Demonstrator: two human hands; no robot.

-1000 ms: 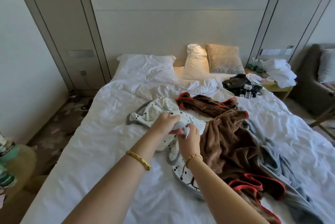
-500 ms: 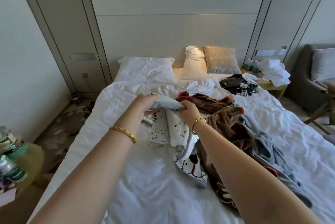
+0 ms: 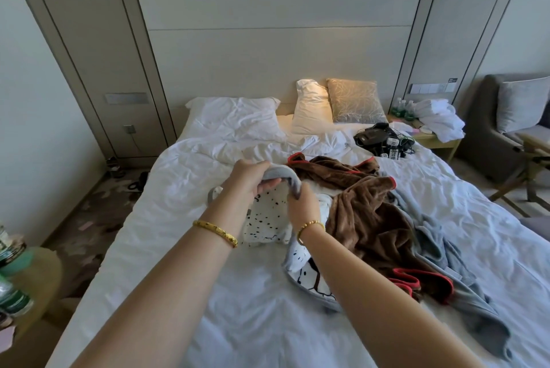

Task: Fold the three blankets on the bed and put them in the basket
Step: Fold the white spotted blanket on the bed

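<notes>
Spotted white blanket (image 3: 265, 216) in both hands' grip, left hand (image 3: 248, 178), right hand (image 3: 302, 207), three blankets counted

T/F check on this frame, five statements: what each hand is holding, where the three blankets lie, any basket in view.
1. Both hands grip the grey edge of the spotted white blanket. True: left hand, right hand.
2. The brown blanket is folded. False: it lies crumpled on the bed.
3. The grey blanket lies partly under the brown one, on the right. True.
4. A basket stands on the bed. False: no basket is in view.
5. The right hand holds the brown blanket's red trim. False: its fingers curl round the spotted blanket's grey edge.
</notes>
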